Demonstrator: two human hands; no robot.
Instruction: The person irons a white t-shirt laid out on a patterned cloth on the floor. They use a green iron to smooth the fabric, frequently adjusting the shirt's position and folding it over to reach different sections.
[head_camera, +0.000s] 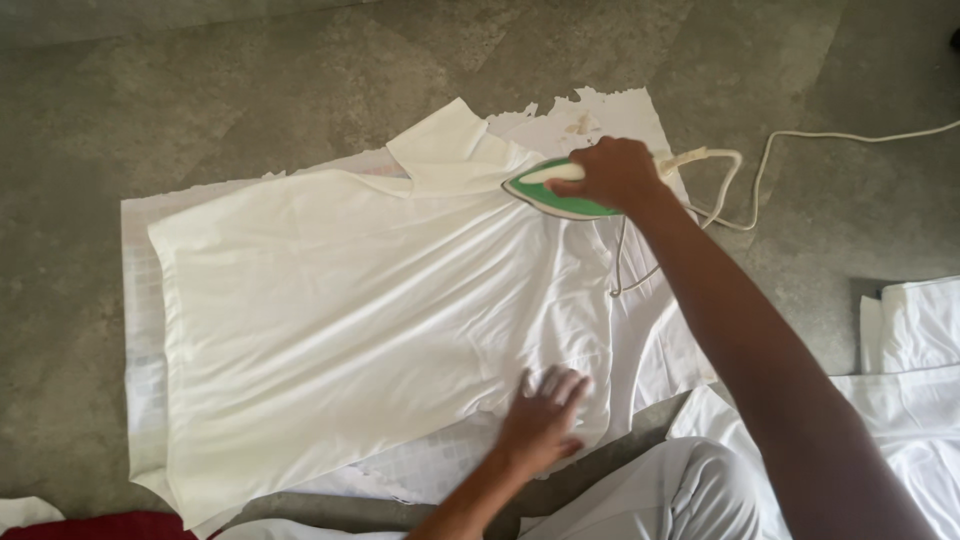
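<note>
Grey stone floor carries a white shirt on a pale sheet: right hand clenched around the green iron near the collar, left hand flat, fingers spread, on the still-creased near edge, the middle largely smooth.

Bare floor lies open from nine to twelve o'clock; the cord loops across at two, and folded cloth crowds four o'clock.

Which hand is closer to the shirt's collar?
Right. The right hand grips the iron just beside the collar; the left hand presses the shirt's far edge.
</note>
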